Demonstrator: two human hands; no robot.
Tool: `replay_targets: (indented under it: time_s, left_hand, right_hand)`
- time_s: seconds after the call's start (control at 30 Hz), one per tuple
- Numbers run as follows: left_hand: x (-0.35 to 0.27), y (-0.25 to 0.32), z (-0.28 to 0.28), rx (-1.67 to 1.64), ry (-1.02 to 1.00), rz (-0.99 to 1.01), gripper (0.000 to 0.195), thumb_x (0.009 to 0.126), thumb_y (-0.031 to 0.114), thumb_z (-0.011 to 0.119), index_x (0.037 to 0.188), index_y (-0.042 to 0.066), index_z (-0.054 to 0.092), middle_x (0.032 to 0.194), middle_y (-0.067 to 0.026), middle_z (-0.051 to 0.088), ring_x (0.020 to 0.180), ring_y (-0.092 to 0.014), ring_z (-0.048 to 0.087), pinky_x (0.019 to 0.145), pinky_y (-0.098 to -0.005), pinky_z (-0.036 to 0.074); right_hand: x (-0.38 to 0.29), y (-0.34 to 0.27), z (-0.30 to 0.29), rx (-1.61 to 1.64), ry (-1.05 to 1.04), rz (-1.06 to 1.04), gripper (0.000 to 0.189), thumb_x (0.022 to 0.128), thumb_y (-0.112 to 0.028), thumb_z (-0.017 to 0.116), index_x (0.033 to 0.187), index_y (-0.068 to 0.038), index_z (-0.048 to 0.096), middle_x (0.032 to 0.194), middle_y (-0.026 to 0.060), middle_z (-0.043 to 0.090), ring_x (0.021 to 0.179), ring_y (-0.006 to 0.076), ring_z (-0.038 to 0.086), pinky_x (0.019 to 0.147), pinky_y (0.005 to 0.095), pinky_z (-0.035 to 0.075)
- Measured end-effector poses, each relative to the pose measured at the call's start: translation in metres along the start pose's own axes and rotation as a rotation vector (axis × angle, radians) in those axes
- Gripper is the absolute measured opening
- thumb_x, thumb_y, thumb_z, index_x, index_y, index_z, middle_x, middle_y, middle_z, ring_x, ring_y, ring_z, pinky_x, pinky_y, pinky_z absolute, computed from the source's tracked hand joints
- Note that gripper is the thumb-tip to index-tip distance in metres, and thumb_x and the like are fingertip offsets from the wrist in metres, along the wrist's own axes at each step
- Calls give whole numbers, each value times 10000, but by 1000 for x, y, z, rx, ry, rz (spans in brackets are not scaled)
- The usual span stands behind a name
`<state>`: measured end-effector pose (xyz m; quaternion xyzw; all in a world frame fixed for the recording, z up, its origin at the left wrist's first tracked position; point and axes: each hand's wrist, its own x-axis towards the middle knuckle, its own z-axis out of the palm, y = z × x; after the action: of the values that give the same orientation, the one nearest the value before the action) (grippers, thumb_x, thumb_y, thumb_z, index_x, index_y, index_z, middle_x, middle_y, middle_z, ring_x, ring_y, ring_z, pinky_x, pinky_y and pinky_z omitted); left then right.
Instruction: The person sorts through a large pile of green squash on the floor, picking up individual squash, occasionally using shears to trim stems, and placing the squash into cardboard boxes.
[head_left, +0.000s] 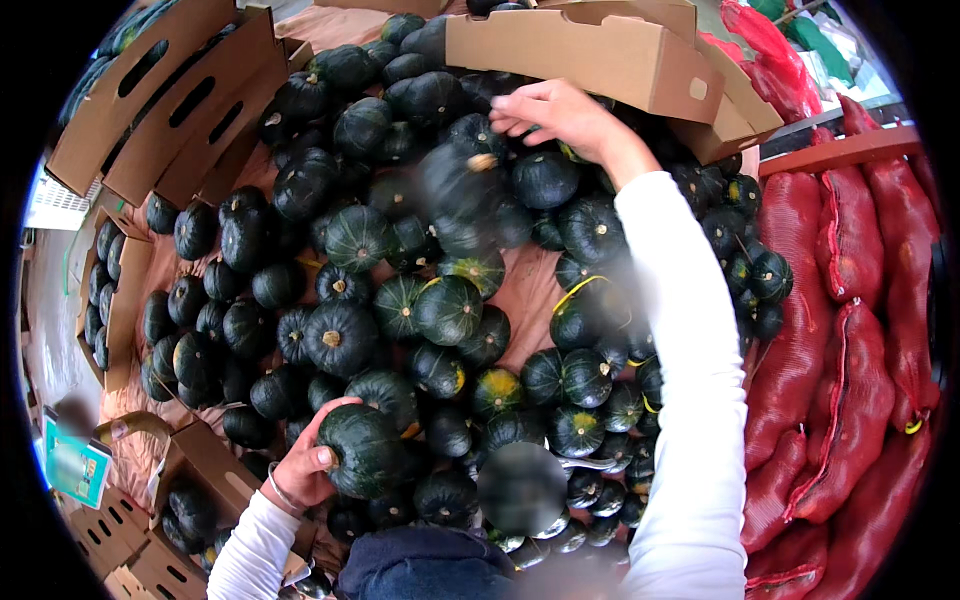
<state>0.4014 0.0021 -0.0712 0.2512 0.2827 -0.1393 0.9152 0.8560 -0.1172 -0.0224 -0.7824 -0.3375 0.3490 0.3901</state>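
Observation:
My left hand (311, 457) grips a dark green kabocha squash (364, 452) near my lap, its thumb by the stem. Farther out, my right hand (559, 120) reaches over the pile with its fingers apart and nothing in them. Just below and left of those fingers, another kabocha (457, 176) is blurred by motion and apart from the hand. Many more squashes lie heaped on a pinkish-brown cloth (529, 289); a few, like one kabocha (497, 392), have yellow-orange patches.
Cardboard boxes with handle holes (172, 105) stand at the far left. A long carton (570, 56) rests behind the pile. Squashes fill a small box (112, 300) and a nearer carton (232, 469) on the left. Full red mesh sacks (795, 300) line the right side.

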Motion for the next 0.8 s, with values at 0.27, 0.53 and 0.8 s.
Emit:
replay_targets:
  time_s: [0.27, 0.53, 0.8]
  left_hand:
    - [4, 8, -6, 176, 108, 51, 848, 672, 346, 800, 1361, 108, 367, 1245, -128, 529, 1140, -319, 551, 970, -477, 463]
    - [-10, 16, -28, 135, 146, 117, 841, 685, 351, 793, 1369, 103, 371, 1235, -125, 536, 1121, -309, 560, 958, -470, 470]
    - [-10, 26, -20, 86, 76, 116, 831, 731, 342, 762, 1397, 94, 332, 1277, -115, 525, 1154, -277, 543, 963, -461, 466]
  right_hand:
    - [-38, 69, 42, -990, 248, 158, 629, 591, -215, 781, 1124, -44, 494, 1152, 211, 535, 1104, 410, 516, 889, 481, 472]
    - [-139, 37, 47, -329, -301, 114, 470, 674, -368, 765, 949, -3, 656, 860, 134, 674, 829, 253, 652, 753, 365, 503]
    - [-203, 126, -50, -958, 954, 552, 467, 739, -386, 689, 1064, -58, 616, 1071, 202, 570, 1019, 428, 552, 880, 444, 461]
